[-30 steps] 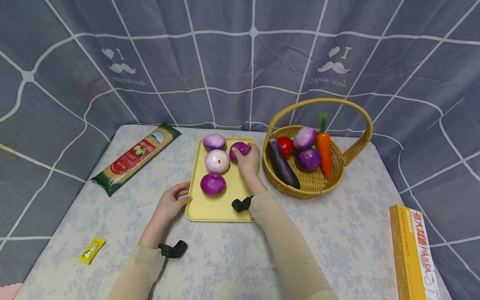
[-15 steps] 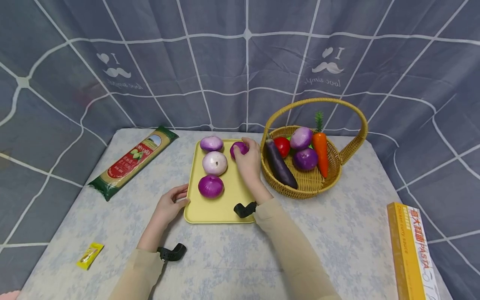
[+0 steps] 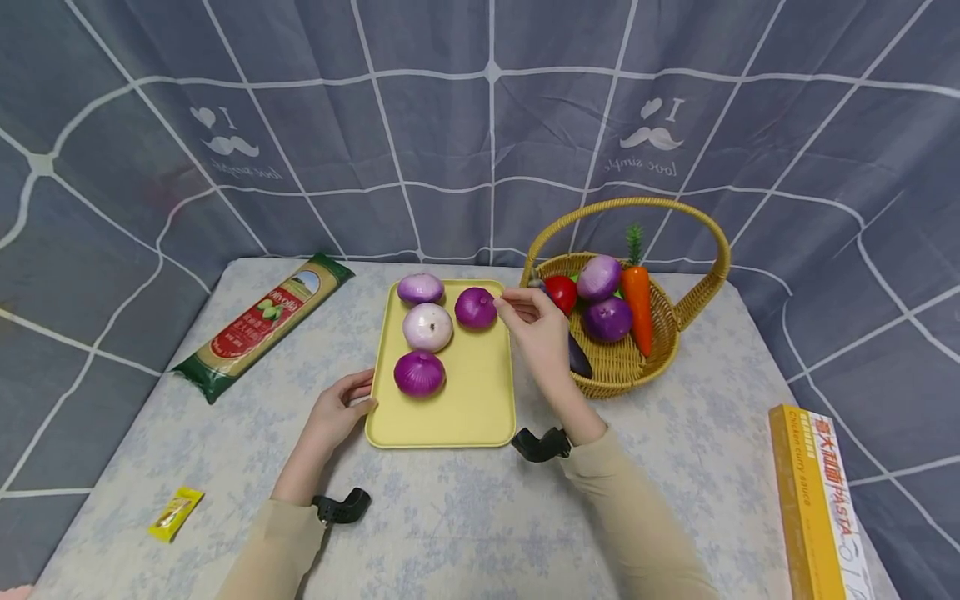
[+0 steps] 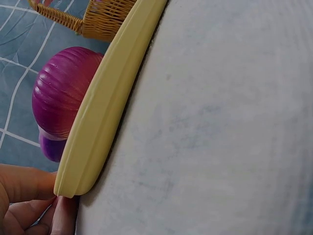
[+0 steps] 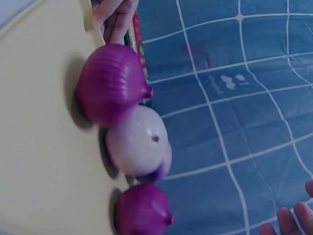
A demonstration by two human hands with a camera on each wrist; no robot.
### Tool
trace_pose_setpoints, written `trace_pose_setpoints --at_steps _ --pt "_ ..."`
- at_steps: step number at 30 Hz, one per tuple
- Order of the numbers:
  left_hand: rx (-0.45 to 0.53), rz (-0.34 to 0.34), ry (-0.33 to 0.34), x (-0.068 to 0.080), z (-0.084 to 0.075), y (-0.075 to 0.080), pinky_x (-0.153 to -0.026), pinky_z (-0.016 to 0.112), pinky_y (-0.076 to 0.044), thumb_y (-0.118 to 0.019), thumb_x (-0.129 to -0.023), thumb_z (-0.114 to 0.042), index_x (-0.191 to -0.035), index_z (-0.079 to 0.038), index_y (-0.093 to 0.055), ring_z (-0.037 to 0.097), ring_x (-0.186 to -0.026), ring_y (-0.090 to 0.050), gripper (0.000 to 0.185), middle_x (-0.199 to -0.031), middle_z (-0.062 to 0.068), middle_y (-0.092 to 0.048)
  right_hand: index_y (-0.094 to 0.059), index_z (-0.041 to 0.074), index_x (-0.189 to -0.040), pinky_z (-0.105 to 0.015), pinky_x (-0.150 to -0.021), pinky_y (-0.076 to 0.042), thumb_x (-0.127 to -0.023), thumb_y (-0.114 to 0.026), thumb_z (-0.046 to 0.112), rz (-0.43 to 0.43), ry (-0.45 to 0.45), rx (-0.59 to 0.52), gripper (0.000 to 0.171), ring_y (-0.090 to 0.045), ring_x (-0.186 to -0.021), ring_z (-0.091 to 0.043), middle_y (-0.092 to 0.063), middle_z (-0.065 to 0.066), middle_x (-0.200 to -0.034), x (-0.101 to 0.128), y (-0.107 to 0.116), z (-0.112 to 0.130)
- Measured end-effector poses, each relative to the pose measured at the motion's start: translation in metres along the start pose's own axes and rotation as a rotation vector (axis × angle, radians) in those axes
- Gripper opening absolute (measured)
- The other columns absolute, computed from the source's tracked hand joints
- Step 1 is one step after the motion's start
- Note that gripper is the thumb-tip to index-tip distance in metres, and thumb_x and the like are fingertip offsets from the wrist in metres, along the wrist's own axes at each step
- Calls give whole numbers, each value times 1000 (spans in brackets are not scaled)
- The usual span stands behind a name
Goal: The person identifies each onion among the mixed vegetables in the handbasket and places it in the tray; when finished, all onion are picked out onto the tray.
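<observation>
The yellow tray point(image 3: 480, 408) bears several onions. A white onion point(image 3: 428, 327) lies between a purple onion point(image 3: 420, 373) in front and a pale purple one point(image 3: 421, 288) behind. To their right sits another purple onion point(image 3: 476, 308). My left hand point(image 3: 341, 408) grips the tray's left edge, thumb point(image 4: 29, 182) on one side of the rim and fingers on the other. Beside the right-hand onion is my right hand point(image 3: 540, 333), with nothing in its fingers. In the right wrist view its fingertips point(image 5: 288, 223) stand apart from that onion.
Right of the tray stands a wicker basket point(image 3: 615, 379) with a tall handle, holding an eggplant, tomato, carrot and two purple onions. A pasta packet point(image 3: 262, 325) lies back left, a yellow sachet point(image 3: 176, 513) front left, a yellow box point(image 3: 813, 500) at right. A grey curtain hangs behind.
My right hand has let go of the back right onion and moved right, towards the basket. That onion stays on the tray. The left hand keeps its grip on the edge.
</observation>
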State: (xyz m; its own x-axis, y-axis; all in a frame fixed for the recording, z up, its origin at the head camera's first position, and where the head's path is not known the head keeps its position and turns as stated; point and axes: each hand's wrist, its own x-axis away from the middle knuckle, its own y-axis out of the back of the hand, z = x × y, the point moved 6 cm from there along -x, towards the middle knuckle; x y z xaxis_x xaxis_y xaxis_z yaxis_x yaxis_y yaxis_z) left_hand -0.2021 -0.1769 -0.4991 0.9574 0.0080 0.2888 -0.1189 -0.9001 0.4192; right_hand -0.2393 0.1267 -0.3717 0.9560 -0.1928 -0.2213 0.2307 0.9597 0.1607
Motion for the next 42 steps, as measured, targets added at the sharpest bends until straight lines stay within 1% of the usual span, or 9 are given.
trace_pose_setpoints --at_steps 5,11,18,21,25,29,33,38,42 --pt "-12 -3 1 1 -1 -1 -88 20 -53 -58 -96 -6 -146 -4 -46 31 -124 -55 52 -135 20 -58 -72 4 -106 -17 -84 -54 -89 -74 19 -35 16 45 23 -68 -91 -16 -72 -16 -103 3 34 -2" --pt "-12 -8 4 0 0 -1 -95 30 -55 -58 -96 -5 -146 -3 -45 31 -124 -55 51 -136 21 -57 -71 5 -106 -14 -83 -53 -88 -75 27 -116 8 124 28 -64 -86 -1 -73 -13 -103 2 71 -11" --pt "-25 2 -11 0 0 -1 -86 16 -51 -58 -96 -6 -146 -3 -45 31 -124 -55 52 -136 20 -57 -72 6 -106 -11 -79 -50 -89 -74 29 -217 -27 207 29 -61 -83 1 -71 -3 -98 -4 103 -26" --pt "-27 1 -9 -1 -1 -1 -85 15 -51 -59 -95 -6 -146 -3 -46 30 -124 -55 52 -136 20 -58 -72 6 -106 -11 -77 -49 -89 -73 31 -255 -50 215 30 -61 -84 -2 -71 0 -97 -9 113 -33" --pt "-27 1 -2 -1 0 -2 -89 20 -53 -60 -95 -6 -145 -4 -47 30 -124 -55 52 -136 19 -58 -71 5 -110 -14 -77 -48 -89 -73 31 -294 -96 222 33 -61 -90 -11 -71 -8 -104 -16 122 -41" --pt "-28 4 2 0 0 -1 -88 19 -53 -60 -95 -7 -145 -3 -46 31 -124 -55 52 -136 20 -58 -65 4 -121 -25 -95 -50 -88 -73 33 -326 -184 202 44 -60 -109 -20 -67 -13 -120 -23 126 -46" --pt "-31 6 -3 0 -1 0 -86 16 -52 -60 -95 -7 -145 -3 -46 32 -124 -55 52 -135 20 -58 -56 3 -130 -34 -109 -44 -88 -73 35 -352 -258 176 56 -54 -124 -25 -59 -14 -132 -31 129 -48" --pt "-35 4 -7 -1 -1 1 -86 16 -51 -60 -95 -7 -146 -4 -46 32 -125 -55 53 -136 20 -58 -46 2 -139 -34 -111 -43 -88 -72 34 -351 -317 152 65 -50 -130 -27 -51 -16 -140 -42 125 -51" --pt "-33 -5 -4 -1 0 1 -88 19 -53 -59 -96 -7 -146 -4 -45 31 -125 -55 53 -136 20 -58 -39 1 -143 -35 -114 -39 -87 -72 37 -337 -352 169 74 -44 -134 -30 -44 -18 -145 -49 119 -54"
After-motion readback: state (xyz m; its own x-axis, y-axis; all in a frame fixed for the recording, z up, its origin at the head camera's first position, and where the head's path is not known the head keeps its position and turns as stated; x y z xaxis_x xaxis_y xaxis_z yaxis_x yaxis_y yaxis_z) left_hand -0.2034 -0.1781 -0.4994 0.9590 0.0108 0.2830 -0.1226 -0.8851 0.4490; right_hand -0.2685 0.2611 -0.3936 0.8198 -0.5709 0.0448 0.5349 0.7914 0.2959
